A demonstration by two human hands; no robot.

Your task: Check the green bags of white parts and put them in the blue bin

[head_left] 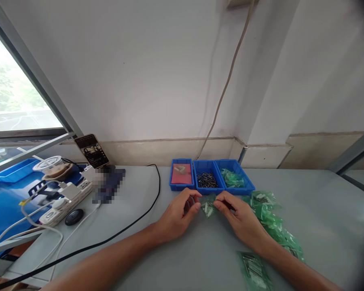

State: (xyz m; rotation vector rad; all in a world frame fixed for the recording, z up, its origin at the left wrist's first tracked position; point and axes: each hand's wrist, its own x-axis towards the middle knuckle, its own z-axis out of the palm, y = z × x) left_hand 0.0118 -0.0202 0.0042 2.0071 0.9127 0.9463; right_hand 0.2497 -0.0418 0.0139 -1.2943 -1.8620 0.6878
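A small clear green plastic bag (208,207) with pale pieces inside is held up just in front of the blue bins. My right hand (241,218) pinches its right edge between thumb and fingers. At the bag's left edge, the thumb and fingers of my left hand (180,212) are curled in and closed on it. Several filled green bags (276,226) lie in a row beyond my right forearm. Another flat green bag with long pieces (255,270) lies nearer, beside that forearm.
Behind my hands stand a blue bin with dark screws (206,180), one with green bags (232,178) and one with a pink-red block (182,178). Leftward are a black cable (133,223), a phone (91,151), a mouse (74,217) and a power strip (48,217).
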